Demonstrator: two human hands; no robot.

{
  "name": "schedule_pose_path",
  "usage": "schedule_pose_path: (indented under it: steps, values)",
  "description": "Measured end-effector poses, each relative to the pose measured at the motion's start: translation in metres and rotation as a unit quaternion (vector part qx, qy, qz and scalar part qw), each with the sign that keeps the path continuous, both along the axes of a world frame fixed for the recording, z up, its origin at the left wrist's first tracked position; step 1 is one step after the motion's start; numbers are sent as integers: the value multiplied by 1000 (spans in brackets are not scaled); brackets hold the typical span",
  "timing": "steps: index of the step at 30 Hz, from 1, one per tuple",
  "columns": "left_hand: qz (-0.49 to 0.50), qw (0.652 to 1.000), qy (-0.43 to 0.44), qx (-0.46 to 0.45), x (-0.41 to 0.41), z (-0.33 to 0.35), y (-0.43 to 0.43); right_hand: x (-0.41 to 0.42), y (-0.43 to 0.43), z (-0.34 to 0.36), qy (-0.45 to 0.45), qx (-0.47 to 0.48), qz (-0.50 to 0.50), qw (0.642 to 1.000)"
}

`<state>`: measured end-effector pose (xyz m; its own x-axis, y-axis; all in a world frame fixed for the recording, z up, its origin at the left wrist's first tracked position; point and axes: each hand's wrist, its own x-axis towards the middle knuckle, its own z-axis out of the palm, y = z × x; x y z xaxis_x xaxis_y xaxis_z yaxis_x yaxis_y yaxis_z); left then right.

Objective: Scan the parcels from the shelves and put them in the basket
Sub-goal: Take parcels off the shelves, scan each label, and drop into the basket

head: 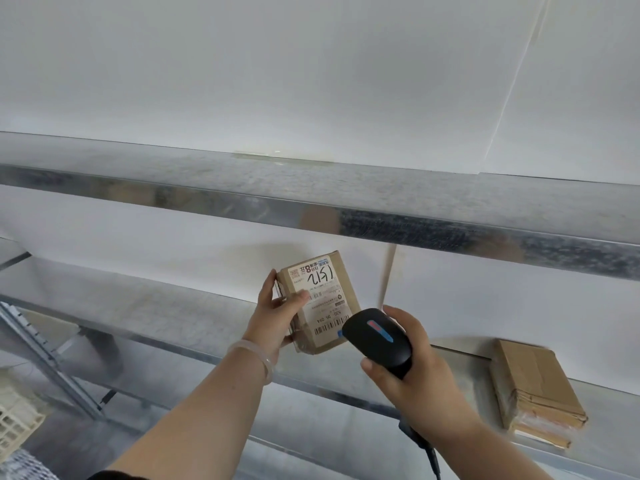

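Observation:
My left hand grips a small brown cardboard parcel by its left side, thumb across the white shipping label, holding it above the middle metal shelf. My right hand grips a black handheld barcode scanner, its head close to the barcode at the label's lower edge. A second brown taped parcel lies flat on the same shelf at the right. A pale plastic basket shows at the lower left edge.
An upper metal shelf runs across the view above the hands. A white wall stands behind the shelves. Diagonal shelf braces show at the left, below the middle shelf. The scanner's cable hangs below my right wrist.

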<state>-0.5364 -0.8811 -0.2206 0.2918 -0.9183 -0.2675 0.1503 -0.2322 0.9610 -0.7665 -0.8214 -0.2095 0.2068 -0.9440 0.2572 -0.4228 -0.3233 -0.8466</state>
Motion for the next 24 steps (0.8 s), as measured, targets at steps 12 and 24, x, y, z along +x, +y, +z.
schedule_pose_path:
  steps: [12,24]
  values:
    - [72,997,25,1,11,-7,21,4,20,17,50,36,49,997]
    - [115,993,28,-17,6,-11,44,-4,19,21,68,59,88,992]
